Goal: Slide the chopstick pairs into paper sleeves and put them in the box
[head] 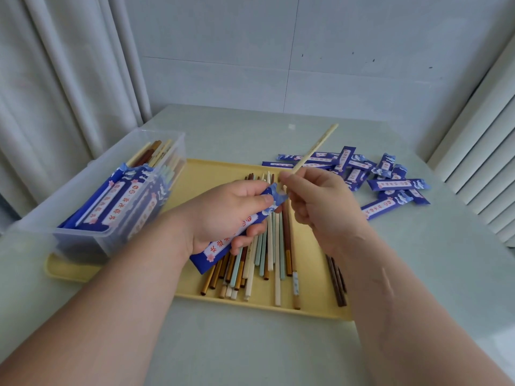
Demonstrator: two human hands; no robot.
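My left hand [223, 215] grips a blue paper sleeve [220, 246] above the yellow tray [206, 174], its open mouth pointing up and to the right. My right hand [320, 199] pinches cream chopsticks [315, 149] whose lower tips sit at the sleeve's mouth, upper ends slanting away to the right. Whether it is one stick or a pair I cannot tell. Several loose chopsticks [276, 254] in cream, mint and brown lie on the tray under my hands. The clear plastic box [92, 190] at the left holds several sleeved pairs.
A pile of empty blue sleeves [390, 182] lies on the table right of the tray. Two dark brown chopsticks [337, 285] lie at the tray's right edge. Curtains hang at the left, a wall stands behind, and a slatted panel is on the right.
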